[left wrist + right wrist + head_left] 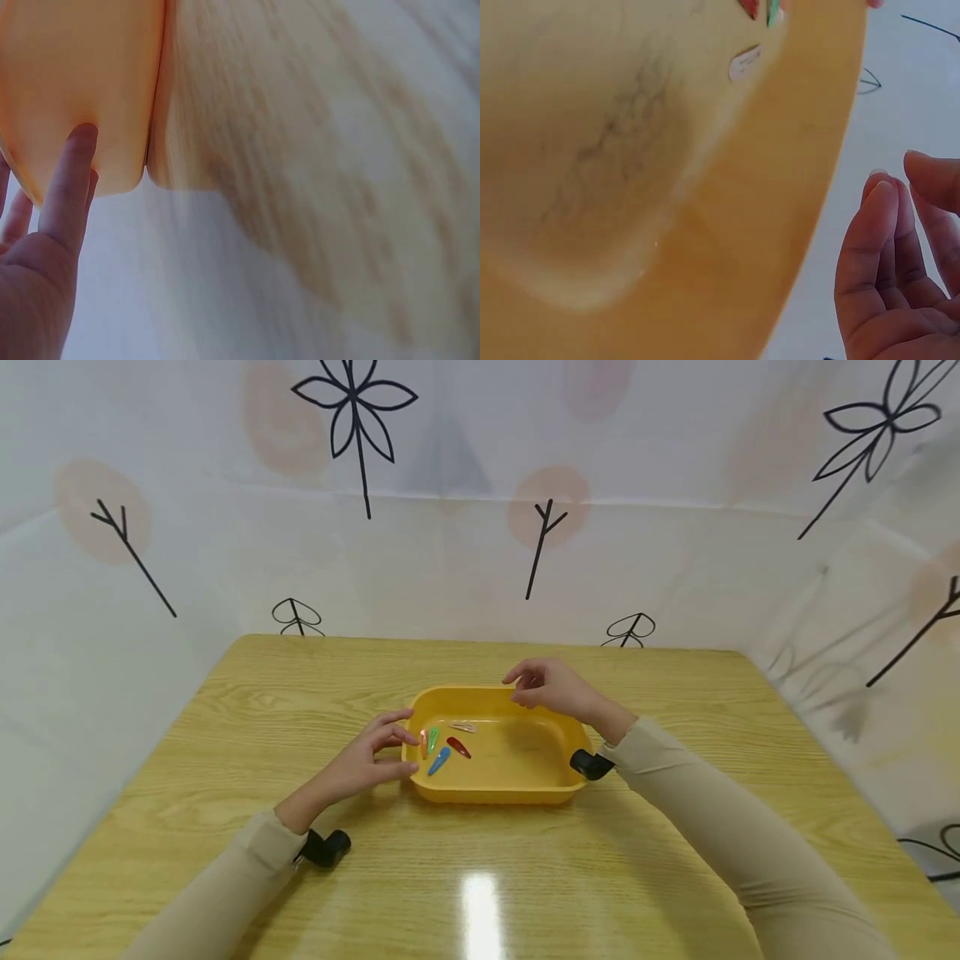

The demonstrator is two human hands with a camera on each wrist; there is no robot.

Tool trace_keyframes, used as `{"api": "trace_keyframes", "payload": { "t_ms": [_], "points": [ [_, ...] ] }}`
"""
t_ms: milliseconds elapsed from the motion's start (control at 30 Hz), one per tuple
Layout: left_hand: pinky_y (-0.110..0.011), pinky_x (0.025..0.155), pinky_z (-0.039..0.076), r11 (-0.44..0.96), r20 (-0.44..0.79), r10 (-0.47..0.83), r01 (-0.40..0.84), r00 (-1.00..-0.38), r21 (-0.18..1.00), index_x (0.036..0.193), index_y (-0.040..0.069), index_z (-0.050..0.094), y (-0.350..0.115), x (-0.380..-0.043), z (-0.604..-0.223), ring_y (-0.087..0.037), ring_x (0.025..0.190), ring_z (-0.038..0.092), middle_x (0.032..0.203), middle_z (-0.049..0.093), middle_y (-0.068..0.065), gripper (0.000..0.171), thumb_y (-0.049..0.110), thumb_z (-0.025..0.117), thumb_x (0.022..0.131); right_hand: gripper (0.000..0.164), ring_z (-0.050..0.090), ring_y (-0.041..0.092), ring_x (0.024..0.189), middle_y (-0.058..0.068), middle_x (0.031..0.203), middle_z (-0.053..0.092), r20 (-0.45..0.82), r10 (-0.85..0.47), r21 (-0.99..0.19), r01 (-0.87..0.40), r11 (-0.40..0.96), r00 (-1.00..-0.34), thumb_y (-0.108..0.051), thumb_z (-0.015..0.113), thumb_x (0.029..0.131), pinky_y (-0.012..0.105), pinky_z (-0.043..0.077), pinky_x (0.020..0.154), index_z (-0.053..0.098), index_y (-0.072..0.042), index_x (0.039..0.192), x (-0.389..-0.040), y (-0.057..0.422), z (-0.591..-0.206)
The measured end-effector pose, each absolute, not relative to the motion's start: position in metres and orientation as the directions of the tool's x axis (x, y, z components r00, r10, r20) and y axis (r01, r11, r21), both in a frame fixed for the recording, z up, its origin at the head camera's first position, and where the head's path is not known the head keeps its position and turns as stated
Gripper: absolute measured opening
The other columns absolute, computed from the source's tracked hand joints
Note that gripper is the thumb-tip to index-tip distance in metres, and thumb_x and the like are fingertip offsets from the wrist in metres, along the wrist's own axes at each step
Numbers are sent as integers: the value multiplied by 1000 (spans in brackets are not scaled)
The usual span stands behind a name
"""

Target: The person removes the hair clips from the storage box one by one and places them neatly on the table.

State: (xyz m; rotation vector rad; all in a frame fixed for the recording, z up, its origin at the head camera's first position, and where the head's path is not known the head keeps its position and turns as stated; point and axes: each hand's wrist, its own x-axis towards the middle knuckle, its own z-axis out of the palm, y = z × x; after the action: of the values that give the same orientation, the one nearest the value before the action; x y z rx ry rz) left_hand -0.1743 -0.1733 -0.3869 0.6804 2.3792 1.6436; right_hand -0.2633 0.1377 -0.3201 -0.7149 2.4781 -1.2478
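Note:
A yellow plastic tub (495, 796) stands on the table, with several snap hair clips lying toward its left end. Among them are a blue clip (438, 761), a dark red clip (458, 747) and a green clip (432, 740). An orange clip (423, 743) lies against the left side, and a pale pink clip (745, 63) is nearer the far wall. My left hand (378, 750) is at the tub's left end, fingers spread, a fingertip against the outer wall in the left wrist view. Above the far rim, my right hand (553, 687) hangs with loosely bent fingers and nothing between them.
The wood-grain table (480, 847) reaches back to a white cloth (450, 560) printed with plants, which also hangs at both sides. A black wrist camera (327, 848) sits on the left wrist, and another camera (591, 764) on the right overlaps the tub's right end.

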Motion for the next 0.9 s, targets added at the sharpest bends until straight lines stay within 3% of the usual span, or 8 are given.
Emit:
{"api": "trace_keyframes", "payload": {
  "t_ms": [267,900],
  "points": [
    [-41,93,46,288,107,458,261,-882,921,108,-3,57,-174,-176,-389,-37,120,41,149,22,-6,33,17,70,85,27,56,43,79,13,84,60,-32,-594,-833,-307,461,-804,-3,63,87,49,52,75,60,5,113,-267,124,-331],
    [-39,91,47,285,105,463,260,-880,923,107,-4,57,-175,-179,-390,-38,120,41,149,21,-8,33,16,70,85,27,58,32,75,15,85,62,-80,-688,-826,-338,451,-722,1,61,86,42,52,70,60,6,112,-275,97,-356]
  ]
}}
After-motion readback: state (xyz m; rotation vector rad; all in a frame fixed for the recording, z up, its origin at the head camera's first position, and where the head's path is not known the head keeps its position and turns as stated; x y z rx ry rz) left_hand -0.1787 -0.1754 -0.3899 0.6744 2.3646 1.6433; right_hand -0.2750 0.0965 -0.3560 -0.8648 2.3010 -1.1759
